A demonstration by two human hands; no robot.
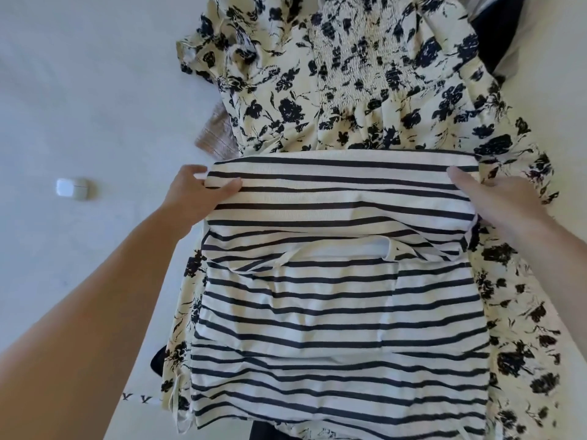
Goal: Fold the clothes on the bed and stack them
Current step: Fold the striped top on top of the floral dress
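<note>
A white shirt with dark navy stripes (340,312) lies in the middle, on top of a cream dress with dark floral print (359,74). The shirt's far part is folded over toward me into a doubled band. My left hand (193,192) pinches the left end of that folded band, thumb on top of the cloth. My right hand (495,198) holds the right end, with its fingers tucked under the cloth edge. The shirt's neckline shows just below the fold.
The white bed sheet (79,90) spreads to the left. A small white earbud case (72,188) lies on it. A pinkish ribbed garment (216,134) peeks from under the dress. Dark cloth (495,33) sits at the top right.
</note>
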